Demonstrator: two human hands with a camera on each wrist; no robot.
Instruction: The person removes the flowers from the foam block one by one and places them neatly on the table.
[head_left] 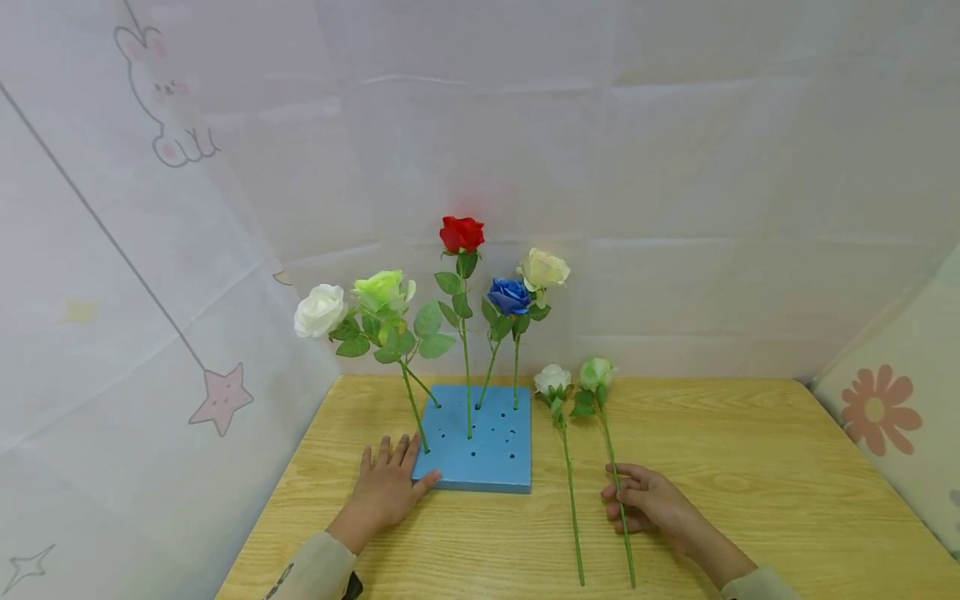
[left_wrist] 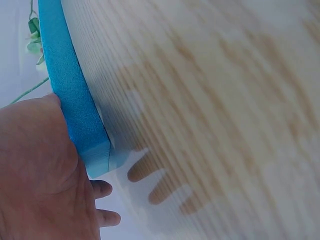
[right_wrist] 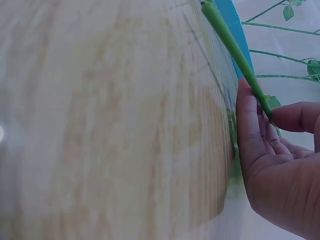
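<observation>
My right hand (head_left: 651, 505) pinches the green stem (right_wrist: 232, 49) of a pale green artificial rose (head_left: 597, 373) between thumb and fingers. Left of it, a white artificial rose (head_left: 553, 379) lies on the table with its stem towards me. My left hand (head_left: 388, 487) rests with fingers spread at the near left corner of a blue block (head_left: 487, 475) with holes, its thumb along the front edge. From the block rise a white rose (head_left: 321, 312), a light green rose (head_left: 381, 293), a red rose (head_left: 462, 235), a blue rose (head_left: 510, 296) and a cream rose (head_left: 545, 269).
The wooden table (head_left: 720, 450) reaches back to a pale curtain (head_left: 675, 208). More hanging cloth (head_left: 97, 333) with printed figures borders the left side, and a printed flower (head_left: 882, 410) shows on the right. Several holes dot the block's top.
</observation>
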